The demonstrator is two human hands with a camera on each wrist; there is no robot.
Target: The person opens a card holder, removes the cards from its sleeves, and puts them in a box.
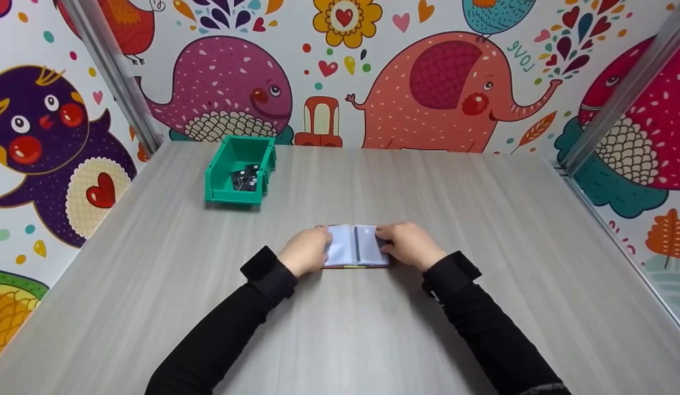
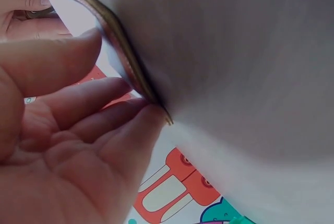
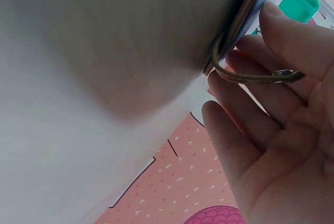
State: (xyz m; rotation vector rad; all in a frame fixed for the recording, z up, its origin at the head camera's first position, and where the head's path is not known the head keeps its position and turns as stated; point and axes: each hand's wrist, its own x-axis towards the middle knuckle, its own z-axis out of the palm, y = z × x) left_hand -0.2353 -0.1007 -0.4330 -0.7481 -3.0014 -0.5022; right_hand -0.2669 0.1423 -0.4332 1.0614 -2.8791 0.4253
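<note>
A small card holder (image 1: 341,248) lies spread like a book on the table, its clear plastic sleeves facing up and its cover edge showing below. My left hand (image 1: 306,251) holds its left side, thumb over the sleeves and fingers at the outer edge. On the right side, my right hand (image 1: 410,244) grips the other edge, thumb on top. A curved strap (image 3: 250,79) with a metal snap (image 3: 283,72) sticks out from the cover across the right fingers in the right wrist view. In the left wrist view the brown cover edge (image 2: 125,46) runs past the fingertips.
A green plastic bin (image 1: 233,196) stands at the back left of the grey wood-grain table (image 1: 482,219), with small dark packets (image 1: 245,178) inside. Printed cartoon panels (image 1: 340,71) wall the table at the back and both sides.
</note>
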